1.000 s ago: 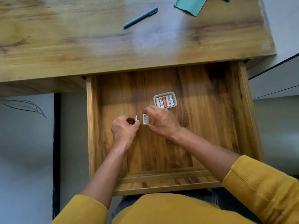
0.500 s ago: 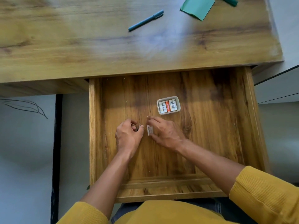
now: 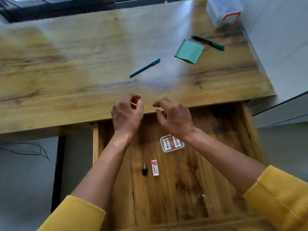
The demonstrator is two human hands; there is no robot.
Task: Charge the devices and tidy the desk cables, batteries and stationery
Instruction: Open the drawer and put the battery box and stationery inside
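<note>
The wooden drawer (image 3: 221, 164) is pulled out below the desk (image 3: 66, 80). Inside it lie a small white tray (image 3: 182, 146) with several batteries, a white eraser (image 3: 155, 167) in its printed sleeve and a small black sharpener-like piece (image 3: 144, 171). My left hand (image 3: 127, 113) and my right hand (image 3: 173, 115) hover over the desk's front edge, fingers curled apart, holding nothing. On the desk lie a blue pen (image 3: 145, 67), a green note pad (image 3: 189, 51) and a green marker (image 3: 207, 42).
A clear plastic box (image 3: 223, 10) with a red mark stands at the desk's far right corner. A white wall and cabinet (image 3: 283, 105) run along the right. Grey floor and a thin cable (image 3: 25, 149) lie to the left.
Both hands let go of the eraser and the small black piece, leaving them on the drawer floor, and rose toward the desk edge. The view tilted up, showing more of the desk.
</note>
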